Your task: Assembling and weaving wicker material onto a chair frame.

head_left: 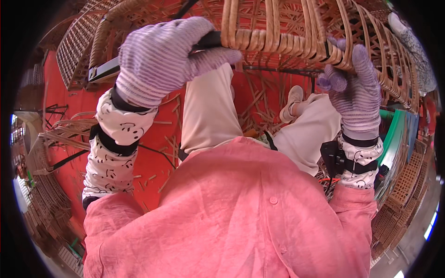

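A brown wicker frame (282, 42), its rail wrapped in woven strips, spans the top of the head view. My left hand (160, 60), in a purple-and-white striped glove, closes around a bare black stretch of that rail (209, 41), just left of where the wrapping begins. Thumb and fingers lie on opposite sides of it. In a matching glove, my right hand (356, 88) is at the right part of the wrapped rail. Some of its fingers curl near the underside and one lies against the weave; the rail partly hides the others.
Loose wicker strips (252, 104) litter the red floor (60, 153). Another woven piece (76, 55) stands at the far left. A green-edged object (393, 132) is beside my right arm, with stacked woven panels (408, 180) beyond it. My outstretched legs (208, 111) are below the frame.
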Available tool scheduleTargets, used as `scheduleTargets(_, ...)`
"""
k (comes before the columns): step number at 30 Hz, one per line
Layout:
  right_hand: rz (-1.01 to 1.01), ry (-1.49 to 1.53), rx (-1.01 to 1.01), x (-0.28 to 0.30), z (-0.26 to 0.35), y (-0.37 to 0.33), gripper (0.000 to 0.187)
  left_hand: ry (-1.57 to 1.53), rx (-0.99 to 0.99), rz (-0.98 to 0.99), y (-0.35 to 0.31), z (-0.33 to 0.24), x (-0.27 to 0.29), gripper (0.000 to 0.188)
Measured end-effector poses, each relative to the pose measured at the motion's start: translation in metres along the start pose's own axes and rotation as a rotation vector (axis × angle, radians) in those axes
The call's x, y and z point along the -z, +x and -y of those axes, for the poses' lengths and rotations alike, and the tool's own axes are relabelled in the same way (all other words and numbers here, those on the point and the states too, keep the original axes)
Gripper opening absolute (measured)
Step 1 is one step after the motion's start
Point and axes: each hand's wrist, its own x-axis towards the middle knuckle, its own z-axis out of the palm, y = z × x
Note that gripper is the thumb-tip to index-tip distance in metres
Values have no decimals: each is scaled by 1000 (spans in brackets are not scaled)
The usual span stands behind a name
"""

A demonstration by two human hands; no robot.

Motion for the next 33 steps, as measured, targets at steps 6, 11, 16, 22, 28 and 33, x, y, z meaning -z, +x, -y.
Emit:
scheduleTargets(6, -156, 96, 35, 65, -10, -17, 45, 58, -138, 26, 43, -38, -39, 41)
scheduleTargets(11, -197, 213, 78, 94, -9, -17, 31, 82, -172, 33, 71, -50, -57, 42)
scheduleTargets(16, -171, 246, 206, 105, -1, 26, 26, 171, -190, 87, 106, -34, -62, 44)
scheduleTargets(22, -207, 256, 218, 121, 1, 55, 26, 233, -30, 257, 126, -31, -60, 48)
scheduleTargets(28, -214, 206, 209, 90, -3, 24, 31, 184, -104, 180, 107, -30, -56, 44)
scheduleTargets(33, -444, 112, 145, 87, -2, -4, 35, 71, -77, 221, 96, -50, -48, 46)
